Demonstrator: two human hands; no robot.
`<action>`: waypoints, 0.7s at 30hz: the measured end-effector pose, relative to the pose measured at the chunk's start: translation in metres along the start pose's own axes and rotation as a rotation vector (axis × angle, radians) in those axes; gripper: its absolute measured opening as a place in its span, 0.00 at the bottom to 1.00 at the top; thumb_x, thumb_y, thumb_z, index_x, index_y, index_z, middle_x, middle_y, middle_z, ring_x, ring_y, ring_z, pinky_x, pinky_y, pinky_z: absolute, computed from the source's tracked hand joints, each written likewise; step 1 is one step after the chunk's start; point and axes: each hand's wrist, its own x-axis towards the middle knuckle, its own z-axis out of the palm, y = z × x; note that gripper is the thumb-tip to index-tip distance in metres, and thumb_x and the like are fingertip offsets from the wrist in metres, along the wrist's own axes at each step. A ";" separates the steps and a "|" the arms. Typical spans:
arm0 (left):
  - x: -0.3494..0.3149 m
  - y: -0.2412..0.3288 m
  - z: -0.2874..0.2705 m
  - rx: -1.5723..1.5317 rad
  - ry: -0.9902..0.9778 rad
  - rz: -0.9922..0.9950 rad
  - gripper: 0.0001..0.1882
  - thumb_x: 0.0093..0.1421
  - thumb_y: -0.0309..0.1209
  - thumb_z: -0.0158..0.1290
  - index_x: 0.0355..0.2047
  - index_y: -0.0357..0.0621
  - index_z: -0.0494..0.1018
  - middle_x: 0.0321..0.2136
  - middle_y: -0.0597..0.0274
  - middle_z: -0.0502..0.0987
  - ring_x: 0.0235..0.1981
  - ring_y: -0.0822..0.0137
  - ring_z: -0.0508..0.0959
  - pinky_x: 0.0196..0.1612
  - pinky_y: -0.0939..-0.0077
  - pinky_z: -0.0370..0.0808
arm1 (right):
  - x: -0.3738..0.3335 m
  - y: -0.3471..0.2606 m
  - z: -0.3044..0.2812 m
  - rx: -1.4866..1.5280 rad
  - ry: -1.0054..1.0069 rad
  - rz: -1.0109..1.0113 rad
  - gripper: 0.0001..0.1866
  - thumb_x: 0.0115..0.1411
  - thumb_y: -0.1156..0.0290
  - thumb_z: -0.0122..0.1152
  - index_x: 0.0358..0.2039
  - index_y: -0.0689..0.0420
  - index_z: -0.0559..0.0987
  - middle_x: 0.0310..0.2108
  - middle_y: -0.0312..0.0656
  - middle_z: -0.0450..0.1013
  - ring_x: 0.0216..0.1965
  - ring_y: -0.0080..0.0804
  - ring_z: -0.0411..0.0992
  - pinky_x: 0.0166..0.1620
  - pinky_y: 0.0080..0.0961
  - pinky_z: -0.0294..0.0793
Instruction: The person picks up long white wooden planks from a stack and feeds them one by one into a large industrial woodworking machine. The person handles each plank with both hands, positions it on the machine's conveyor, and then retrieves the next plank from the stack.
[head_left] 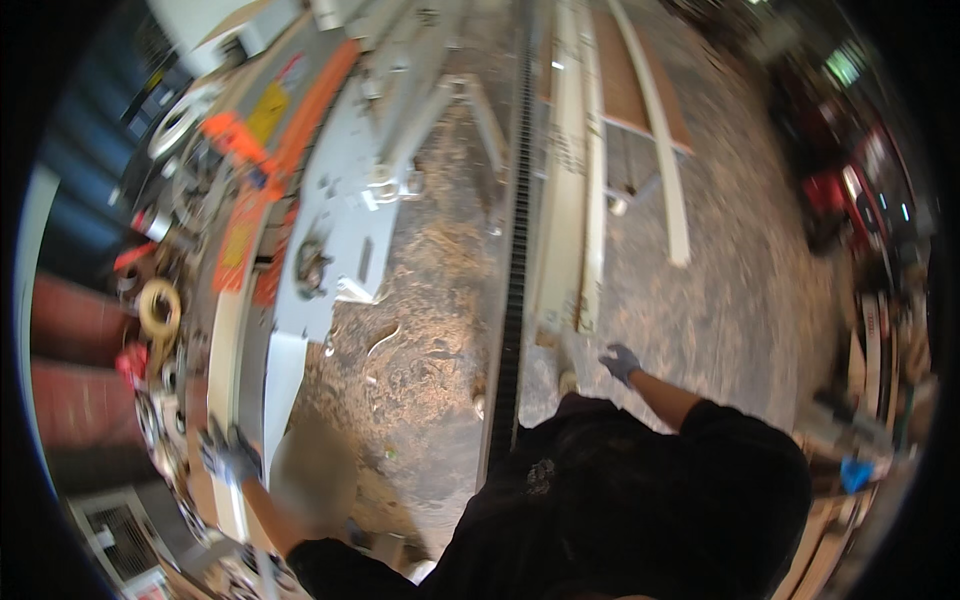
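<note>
My left hand (230, 458), in a grey glove, lies over a long pale board (227, 345) on the bench at the left. Its fingers are spread across the board, not wrapped round it. My right hand (620, 363), gloved too, is held out in the air on the right. Its fingers are apart with nothing between them. Close by are the near ends of long pale boards (567, 210), which stretch away from me beside a dark slotted rail (520, 190). A gap shows between these boards and the right hand.
An orange machine part (238, 140) stands over the left bench, beside a grey metal table (320, 235). Tape rolls (160, 307) and clutter line the far left. Sawdust covers the floor (430, 340). Another pale strip (660, 130) lies right of the boards. A red machine (845, 200) stands farther right.
</note>
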 end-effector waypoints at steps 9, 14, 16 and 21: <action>-0.001 0.011 0.004 -0.005 -0.107 -0.160 0.27 0.63 0.50 0.44 0.63 0.69 0.61 0.59 0.55 0.65 0.58 0.53 0.67 0.57 0.59 0.66 | -0.012 0.029 -0.039 0.321 0.043 0.185 0.33 0.51 0.54 0.67 0.54 0.58 0.72 0.46 0.50 0.74 0.41 0.37 0.75 0.43 0.31 0.75; -0.025 0.047 -0.020 0.007 -0.225 -0.694 0.30 0.62 0.52 0.45 0.65 0.70 0.57 0.62 0.60 0.62 0.61 0.55 0.64 0.61 0.52 0.62 | 0.056 0.070 -0.087 0.510 -0.038 0.311 0.29 0.59 0.50 0.56 0.54 0.55 0.71 0.46 0.43 0.73 0.44 0.39 0.72 0.46 0.38 0.73; -0.043 0.076 -0.034 0.107 -0.071 -0.538 0.30 0.62 0.53 0.45 0.64 0.70 0.57 0.62 0.60 0.61 0.62 0.54 0.62 0.61 0.50 0.61 | 0.099 0.078 -0.111 0.823 0.091 0.432 0.29 0.61 0.49 0.53 0.57 0.53 0.68 0.46 0.46 0.72 0.43 0.40 0.72 0.43 0.42 0.73; -0.111 0.193 -0.089 -0.415 0.275 -0.111 0.33 0.60 0.50 0.51 0.61 0.46 0.62 0.59 0.48 0.65 0.58 0.46 0.66 0.60 0.54 0.64 | 0.208 0.082 -0.181 1.127 0.262 0.552 0.32 0.57 0.50 0.58 0.61 0.41 0.64 0.45 0.44 0.70 0.41 0.41 0.69 0.37 0.51 0.69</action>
